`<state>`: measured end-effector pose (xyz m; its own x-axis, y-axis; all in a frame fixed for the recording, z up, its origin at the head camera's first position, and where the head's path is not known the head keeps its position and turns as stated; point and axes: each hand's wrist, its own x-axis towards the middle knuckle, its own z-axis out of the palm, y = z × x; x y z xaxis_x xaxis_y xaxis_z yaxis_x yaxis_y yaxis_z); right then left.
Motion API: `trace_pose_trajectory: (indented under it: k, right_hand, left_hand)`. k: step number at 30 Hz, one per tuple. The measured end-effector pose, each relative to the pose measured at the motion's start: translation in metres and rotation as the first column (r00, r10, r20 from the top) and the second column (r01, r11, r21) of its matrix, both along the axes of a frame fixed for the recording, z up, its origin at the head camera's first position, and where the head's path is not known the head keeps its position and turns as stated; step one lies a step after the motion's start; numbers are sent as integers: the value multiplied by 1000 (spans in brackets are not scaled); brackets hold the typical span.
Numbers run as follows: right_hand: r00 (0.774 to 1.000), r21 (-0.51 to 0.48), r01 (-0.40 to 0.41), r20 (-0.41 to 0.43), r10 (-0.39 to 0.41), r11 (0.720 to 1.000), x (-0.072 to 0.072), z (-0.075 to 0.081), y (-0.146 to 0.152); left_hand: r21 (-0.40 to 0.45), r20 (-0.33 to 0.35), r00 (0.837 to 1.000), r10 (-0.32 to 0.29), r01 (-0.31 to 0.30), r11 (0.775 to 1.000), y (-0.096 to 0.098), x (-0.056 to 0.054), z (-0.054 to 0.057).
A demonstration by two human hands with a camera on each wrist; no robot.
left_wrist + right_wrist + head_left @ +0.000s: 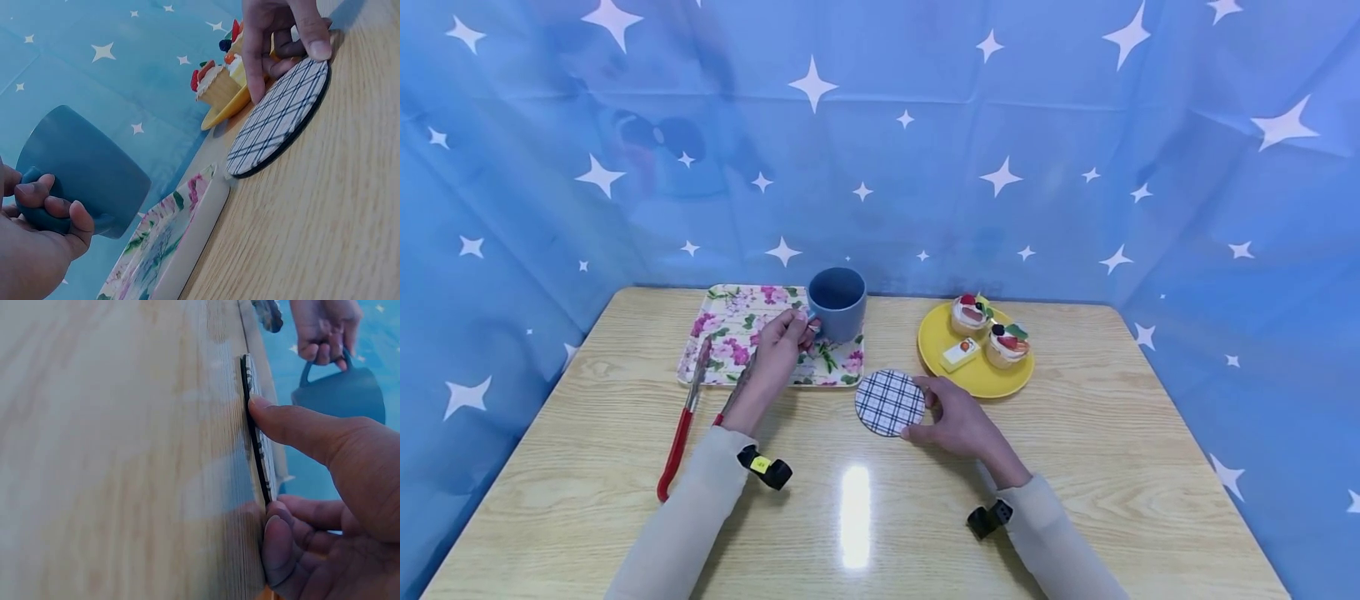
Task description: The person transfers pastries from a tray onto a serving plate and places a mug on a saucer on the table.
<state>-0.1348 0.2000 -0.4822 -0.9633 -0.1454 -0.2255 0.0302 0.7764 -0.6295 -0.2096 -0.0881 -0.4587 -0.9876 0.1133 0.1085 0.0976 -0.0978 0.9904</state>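
By its handle, my left hand [781, 340] grips a blue-grey mug [838, 304], its fingers curled through the loop. The mug is raised over the right part of a floral tray [730, 333], as the left wrist view also shows. A round plaid coaster [890, 403] lies at the tray's near right corner, flat or almost flat against the tabletop. My right hand [958, 419] has thumb and fingers on the coaster's right edge, pinching it. In the right wrist view, the thumb presses the rim of the coaster [257, 440]; some fingers are partly hidden.
To the right, a yellow plate [988, 387] bears two cupcakes [1006, 346] and a small white cake piece [959, 355]. Red-handled tongs [679, 446] lean on the tray's front left, partly under my left forearm. Behind the wooden table [820, 517] hangs a blue star-patterned curtain [895, 150].
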Motion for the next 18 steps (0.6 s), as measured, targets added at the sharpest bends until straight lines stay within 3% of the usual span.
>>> trace_pose_trajectory:
  k: [18]
  right_hand:
    - [999,-16,-22,-26,22,1000,-1,-1,1]
  left_hand:
    - [93,17,999,35,-36,995,4,11,1]
